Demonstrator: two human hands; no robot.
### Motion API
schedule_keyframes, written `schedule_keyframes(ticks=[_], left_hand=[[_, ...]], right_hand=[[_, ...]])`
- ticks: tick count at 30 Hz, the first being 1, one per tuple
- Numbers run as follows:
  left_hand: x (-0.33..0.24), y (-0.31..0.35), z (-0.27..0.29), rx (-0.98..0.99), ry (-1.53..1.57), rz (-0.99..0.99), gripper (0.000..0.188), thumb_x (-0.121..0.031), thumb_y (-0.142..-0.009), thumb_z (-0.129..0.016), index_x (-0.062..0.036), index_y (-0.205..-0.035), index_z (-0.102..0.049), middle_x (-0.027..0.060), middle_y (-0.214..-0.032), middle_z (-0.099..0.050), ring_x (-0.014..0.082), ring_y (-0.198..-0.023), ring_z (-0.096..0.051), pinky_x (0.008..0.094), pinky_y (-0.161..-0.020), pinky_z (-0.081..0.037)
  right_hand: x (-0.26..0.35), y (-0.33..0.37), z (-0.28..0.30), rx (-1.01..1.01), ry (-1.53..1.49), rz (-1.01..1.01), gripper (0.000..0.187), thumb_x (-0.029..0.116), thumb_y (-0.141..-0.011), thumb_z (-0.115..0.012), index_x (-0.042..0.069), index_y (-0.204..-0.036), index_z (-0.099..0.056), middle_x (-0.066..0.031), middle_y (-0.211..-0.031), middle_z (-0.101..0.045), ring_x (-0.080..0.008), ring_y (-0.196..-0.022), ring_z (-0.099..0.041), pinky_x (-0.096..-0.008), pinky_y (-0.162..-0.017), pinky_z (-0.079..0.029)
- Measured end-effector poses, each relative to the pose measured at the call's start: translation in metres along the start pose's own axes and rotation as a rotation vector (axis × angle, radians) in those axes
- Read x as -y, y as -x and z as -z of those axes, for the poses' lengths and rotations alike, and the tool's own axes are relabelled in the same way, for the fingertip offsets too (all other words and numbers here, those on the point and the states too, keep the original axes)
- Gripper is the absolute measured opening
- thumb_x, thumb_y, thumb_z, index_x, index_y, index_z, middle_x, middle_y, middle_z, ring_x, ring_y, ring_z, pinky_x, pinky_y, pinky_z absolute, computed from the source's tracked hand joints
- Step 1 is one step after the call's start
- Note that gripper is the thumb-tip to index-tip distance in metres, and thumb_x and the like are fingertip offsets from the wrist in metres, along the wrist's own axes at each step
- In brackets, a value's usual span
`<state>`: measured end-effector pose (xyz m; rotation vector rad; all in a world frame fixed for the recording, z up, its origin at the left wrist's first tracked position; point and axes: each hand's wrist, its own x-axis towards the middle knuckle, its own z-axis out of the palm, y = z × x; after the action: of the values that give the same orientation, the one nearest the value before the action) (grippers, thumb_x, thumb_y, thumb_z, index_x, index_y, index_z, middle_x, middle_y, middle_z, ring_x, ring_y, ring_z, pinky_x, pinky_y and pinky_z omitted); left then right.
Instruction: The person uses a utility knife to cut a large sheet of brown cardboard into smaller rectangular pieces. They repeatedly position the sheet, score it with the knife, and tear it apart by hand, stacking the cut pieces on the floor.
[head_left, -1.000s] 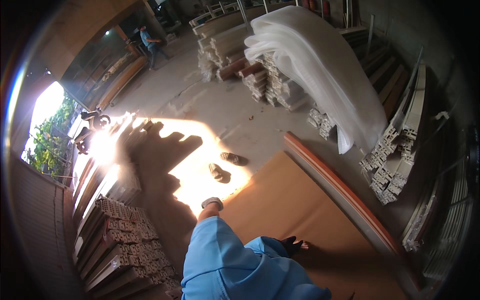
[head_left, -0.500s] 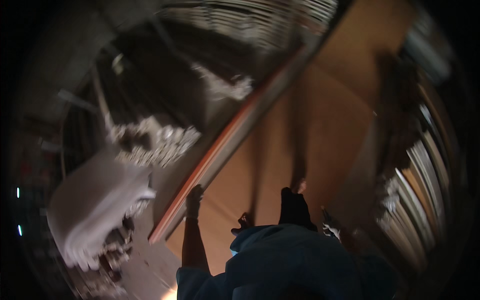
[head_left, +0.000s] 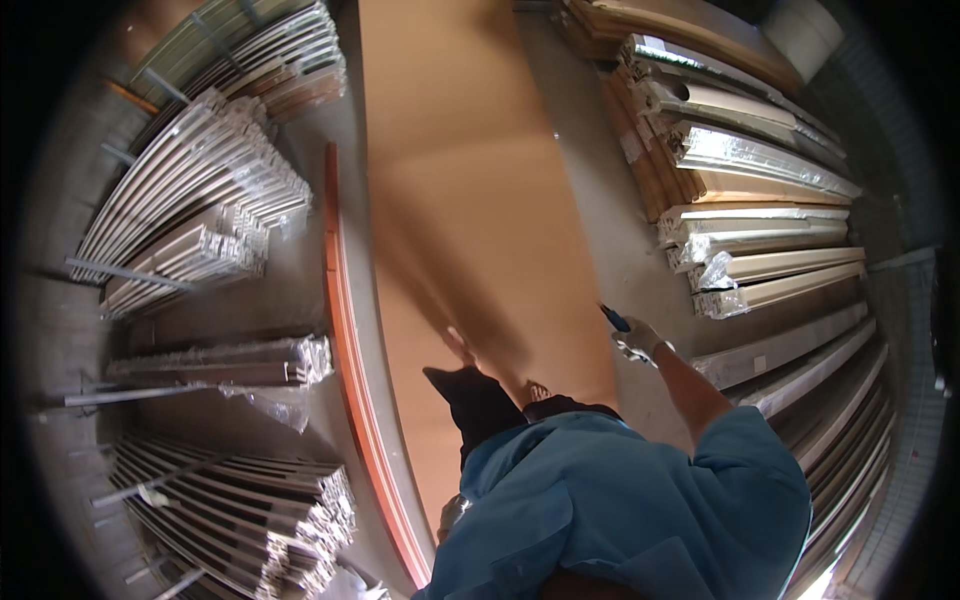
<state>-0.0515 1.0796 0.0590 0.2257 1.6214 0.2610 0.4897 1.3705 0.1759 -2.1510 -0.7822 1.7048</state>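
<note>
My right hand (head_left: 640,343), in a whitish glove, is out to the right with its fingers closed round a slim blue and black tool (head_left: 615,319). Its exact kind is too small to make out. My left hand (head_left: 453,516) shows only as a small gloved patch beside my blue shirt, its fingers hidden. Beneath me a long brown cardboard sheet (head_left: 470,220) lies on the floor, with my feet on it. Along its left side runs a long orange-red bar (head_left: 345,340), apart from both hands.
On the left, racks hold bundles of long pale profiles (head_left: 200,180) and a dark wrapped bundle (head_left: 230,362). Stacked at the right are long wrapped profiles (head_left: 760,165) and grey lengths (head_left: 790,350). Grey floor (head_left: 640,270) shows beside the cardboard.
My view has swung round, so the cardboard and orange-red bar now run nearly straight ahead. The left hand has come off the bar and back to my body. The right arm reaches further out.
</note>
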Motion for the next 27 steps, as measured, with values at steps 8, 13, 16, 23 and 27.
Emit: schedule_keyframes(ticks=[8,13,16,23,27], left_hand=[[-0.285,-0.111,0.112,-0.338,0.233,-0.009,0.033,-0.044,-0.089,-0.06,-0.0181,-0.109,-0.063,0.0001,-0.075,-0.055,0.015,-0.061,-0.054,0.0303,-0.052,-0.047],[-0.573,-0.129,0.101,-0.324,0.008,-0.379,0.038,-0.035,-0.091,-0.059,-0.0106,-0.119,-0.059,0.0028,-0.097,-0.065,0.0213,-0.088,-0.063,0.033,-0.073,-0.05],[-0.688,-0.137,0.047,-0.252,-0.077,-0.585,0.033,-0.024,-0.093,-0.059,-0.0062,-0.121,-0.061,0.0047,-0.11,-0.068,0.028,-0.1,-0.065,0.0333,-0.079,-0.052],[-0.759,-0.149,-0.133,0.33,-0.975,-0.705,0.035,-0.027,-0.088,-0.062,-0.0056,-0.116,-0.065,0.0115,-0.114,-0.066,0.0247,-0.107,-0.062,0.034,-0.093,-0.048],[-0.769,-0.121,-0.209,0.237,-1.315,-0.714,0.023,-0.018,-0.083,-0.063,-0.0105,-0.104,-0.07,0.0122,-0.099,-0.068,0.0272,-0.1,-0.063,0.0394,-0.089,-0.049]], right_hand=[[0.138,-0.057,-0.055,-0.125,0.227,0.083,0.025,0.031,-0.082,-0.071,0.007,-0.089,-0.066,-0.0042,-0.064,-0.061,-0.0133,-0.058,-0.06,-0.0293,-0.053,-0.047],[0.182,-0.107,-0.089,0.043,0.628,0.41,0.03,0.031,-0.076,-0.075,0.009,-0.095,-0.066,-0.0076,-0.079,-0.067,-0.0211,-0.073,-0.065,-0.0325,-0.069,-0.05],[0.224,-0.142,-0.075,0.382,0.413,0.208,0.031,0.028,-0.076,-0.076,0.009,-0.097,-0.066,-0.0036,-0.077,-0.065,-0.017,-0.069,-0.062,-0.0308,-0.066,-0.05],[0.344,-0.213,0.05,0.706,0.035,-0.024,0.027,0.026,-0.075,-0.08,0.011,-0.092,-0.067,0.0047,-0.065,-0.055,-0.0054,-0.054,-0.049,-0.0233,-0.049,-0.04],[0.39,-0.247,0.093,0.739,0.011,-0.203,0.029,0.027,-0.076,-0.079,0.01,-0.097,-0.068,0.0021,-0.076,-0.061,-0.008,-0.065,-0.054,-0.0245,-0.059,-0.044]])
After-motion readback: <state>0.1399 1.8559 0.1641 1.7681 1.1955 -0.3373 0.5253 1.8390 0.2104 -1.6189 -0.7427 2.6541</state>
